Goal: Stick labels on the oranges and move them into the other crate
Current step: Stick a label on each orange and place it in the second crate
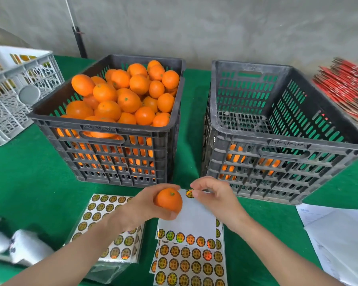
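Note:
My left hand (142,205) grips an orange (168,200) above the label sheets, stem end up. Just right of it, my right hand (212,195) pinches a round gold label (190,193) between thumb and fingertips, a short gap from the orange. The left black crate (103,129) is heaped with oranges (124,93). The right black crate (277,139) holds a few oranges (234,157) low down, seen through its slots. Sheets of round labels (190,263) lie on the green table below my hands, the top one partly stripped.
A second stack of label sheets (99,211) lies under my left forearm. A white crate (15,91) stands at the far left, red-edged flat cartons (347,85) at the far right, and white papers (339,240) at the near right. White wrapped bundles (23,246) sit near left.

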Demonstrator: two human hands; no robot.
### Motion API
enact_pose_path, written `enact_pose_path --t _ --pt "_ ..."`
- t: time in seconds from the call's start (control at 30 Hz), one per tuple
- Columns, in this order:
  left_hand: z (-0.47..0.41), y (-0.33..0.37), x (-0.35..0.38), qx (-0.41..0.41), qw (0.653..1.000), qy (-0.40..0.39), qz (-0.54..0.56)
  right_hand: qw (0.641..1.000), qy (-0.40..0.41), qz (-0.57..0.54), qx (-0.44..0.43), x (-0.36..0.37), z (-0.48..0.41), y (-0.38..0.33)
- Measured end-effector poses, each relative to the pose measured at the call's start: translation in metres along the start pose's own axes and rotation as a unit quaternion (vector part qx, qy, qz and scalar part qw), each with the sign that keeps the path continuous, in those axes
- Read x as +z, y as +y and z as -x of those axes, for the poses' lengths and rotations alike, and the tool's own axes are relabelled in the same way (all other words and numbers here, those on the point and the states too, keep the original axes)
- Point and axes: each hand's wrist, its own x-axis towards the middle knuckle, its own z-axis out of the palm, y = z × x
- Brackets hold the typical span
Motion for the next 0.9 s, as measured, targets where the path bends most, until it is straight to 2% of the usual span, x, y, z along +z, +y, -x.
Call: enact_pose_path --t 0.07,0.17,0.3,0.47,0.6,0.73,0.83,0.9 --pt "0.005 0.009 0.005 0.038 0.995 -0.023 0.094 0.998 -0.019 -0.055 -0.011 -0.01 0.002 -0.013" --pt "0.005 0.025 0.013 0.053 0.965 -0.04 0.255 0.993 -0.073 -0.079 -0.048 -0.021 0.008 -0.034" --pt "0.004 0.043 0.018 0.051 0.949 -0.047 0.309 0.993 -0.092 0.005 -0.078 -0.027 0.011 -0.05" --pt "0.004 0.053 0.026 0.044 0.951 -0.047 0.303 0.985 -0.011 0.126 -0.114 -0.025 0.012 -0.053" --pt "0.005 0.059 0.026 0.073 0.953 -0.055 0.289 0.978 0.04 0.129 -0.162 -0.022 0.018 -0.051" --pt "0.01 0.076 0.021 0.126 0.97 -0.044 0.205 0.992 -0.017 0.065 -0.106 -0.038 0.02 -0.058" --pt "0.012 0.108 0.025 0.192 0.977 -0.004 0.096 0.986 -0.058 0.044 -0.152 -0.046 0.021 -0.071" --pt "0.008 0.137 0.028 0.238 0.97 0.034 0.031 0.982 -0.017 0.033 -0.183 -0.058 0.013 -0.086"
